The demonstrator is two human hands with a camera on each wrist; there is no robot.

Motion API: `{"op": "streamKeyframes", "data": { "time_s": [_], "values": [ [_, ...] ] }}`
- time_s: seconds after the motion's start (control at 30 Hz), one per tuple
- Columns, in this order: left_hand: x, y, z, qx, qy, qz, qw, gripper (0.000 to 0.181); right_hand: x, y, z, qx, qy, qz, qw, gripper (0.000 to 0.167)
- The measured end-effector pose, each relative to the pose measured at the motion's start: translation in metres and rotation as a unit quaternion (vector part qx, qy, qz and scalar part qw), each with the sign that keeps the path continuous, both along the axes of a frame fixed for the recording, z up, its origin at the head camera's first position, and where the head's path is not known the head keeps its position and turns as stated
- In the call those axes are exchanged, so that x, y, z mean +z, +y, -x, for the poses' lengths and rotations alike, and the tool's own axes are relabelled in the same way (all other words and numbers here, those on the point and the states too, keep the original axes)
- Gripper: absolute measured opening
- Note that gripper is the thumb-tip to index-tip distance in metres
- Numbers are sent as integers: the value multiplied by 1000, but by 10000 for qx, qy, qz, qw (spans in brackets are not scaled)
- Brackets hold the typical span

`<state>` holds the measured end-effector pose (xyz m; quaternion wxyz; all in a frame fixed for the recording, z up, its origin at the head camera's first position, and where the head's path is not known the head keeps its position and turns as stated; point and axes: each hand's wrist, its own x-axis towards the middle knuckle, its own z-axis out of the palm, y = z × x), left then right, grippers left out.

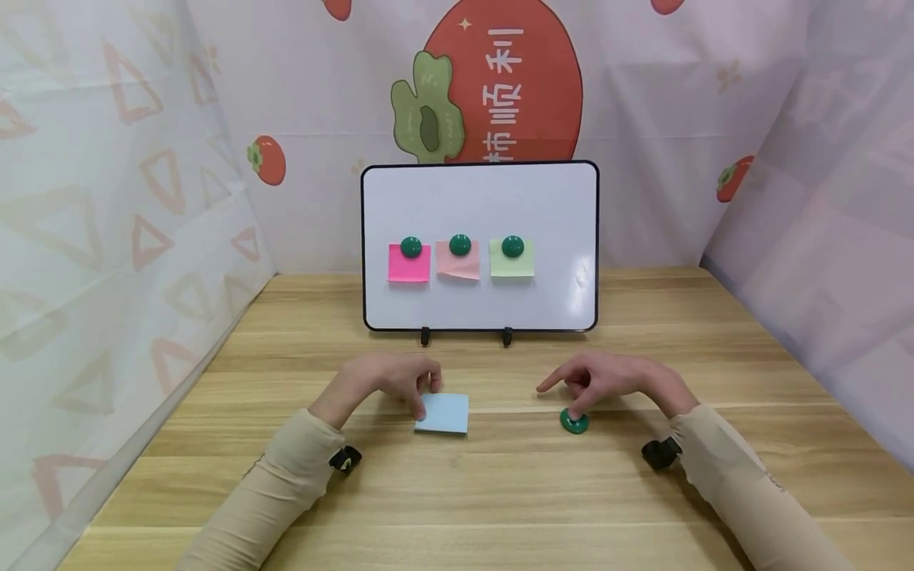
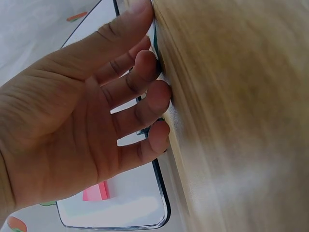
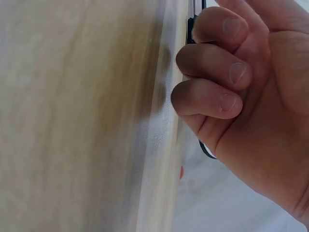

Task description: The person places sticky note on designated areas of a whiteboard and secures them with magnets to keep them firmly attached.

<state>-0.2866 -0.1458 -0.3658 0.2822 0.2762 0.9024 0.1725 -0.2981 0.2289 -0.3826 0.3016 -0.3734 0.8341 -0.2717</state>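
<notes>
In the head view, a pale blue sticky note lies on the table. My left hand reaches over its left side, with the thumb at the note's left edge. The left wrist view shows that hand with loosely bent fingers whose tips are at the tabletop. To the right lies a round green magnet. The thumb of my right hand touches its top, while the index finger points left, away from the thumb. In the right wrist view, the other fingers of that hand are curled; the magnet is out of sight.
Behind the hands, a black-framed whiteboard stands on small black feet. It bears a bright pink note, a pale pink note and a light green note, each under a green magnet. Printed cloth surrounds the wooden table.
</notes>
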Motion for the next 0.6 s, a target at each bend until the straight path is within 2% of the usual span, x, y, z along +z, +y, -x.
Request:
{"op": "streamKeyframes", "data": {
  "time_s": [0.17, 0.3, 0.43, 0.6],
  "values": [
    [-1, -2, 3, 18, 3, -96, 10000, 30, 0, 2, -2, 111, -265, -60, 9996, 58],
    [-3, -3, 4, 129, -93, -112, 9998, 28, -2, 4, -3, 159, -314, -50, 9994, 57],
    [-4, -4, 4, 41, -94, -20, 9999, 21, -3, 6, -5, 106, -251, -141, 9995, 54],
    [-3, -6, 5, -101, -197, 111, 9997, 26, -2, 6, -8, 16, -142, -275, 9995, 48]
  ]
}}
